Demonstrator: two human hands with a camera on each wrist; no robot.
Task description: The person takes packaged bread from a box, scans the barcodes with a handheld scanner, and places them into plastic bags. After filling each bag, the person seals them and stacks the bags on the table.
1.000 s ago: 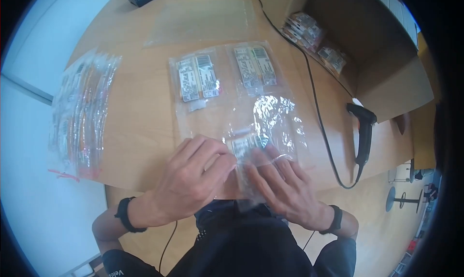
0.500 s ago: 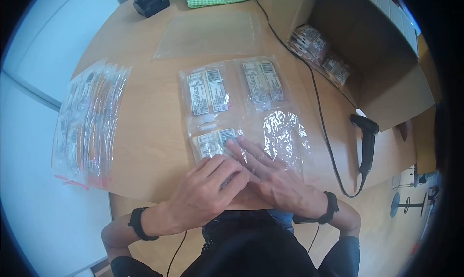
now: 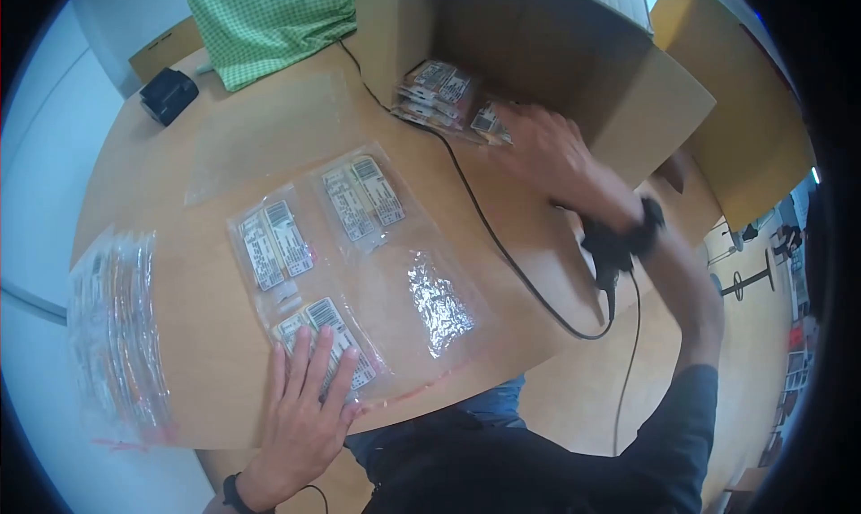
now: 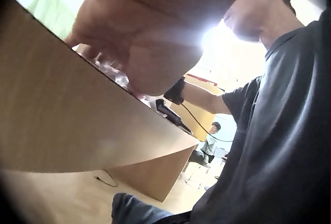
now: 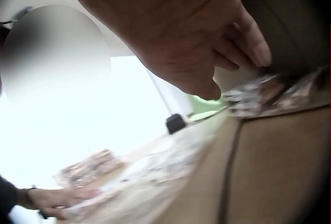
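My left hand [image 3: 309, 375] lies flat, fingers straight, on a labelled packet [image 3: 334, 330] in the near-left pocket of a large clear bag [image 3: 395, 272] on the wooden table [image 3: 179, 272]. Two more labelled packets [image 3: 273, 240] [image 3: 363, 191] sit in its far pockets; the near-right pocket [image 3: 439, 303] shows only crinkled plastic. My right hand [image 3: 538, 146] is stretched into a cardboard box [image 3: 628, 92] lying on its side, fingertips at a pile of packets [image 3: 439, 92]. In the right wrist view the right hand [image 5: 207, 42] hovers just above those packets [image 5: 258, 92], nothing pinched.
A black cable [image 3: 502, 245] runs across the table to a scanner [image 3: 610, 267] partly hidden by my right wrist. A stack of filled bags [image 3: 112, 335] lies at the left edge. A green checked cloth [image 3: 269, 16], a small black device [image 3: 168, 94] and an empty clear bag [image 3: 269, 137] are farther back.
My right hand left the bag and reached away to the packets in the box. My left hand stayed, now flat on the near-left packet. The head turned right.
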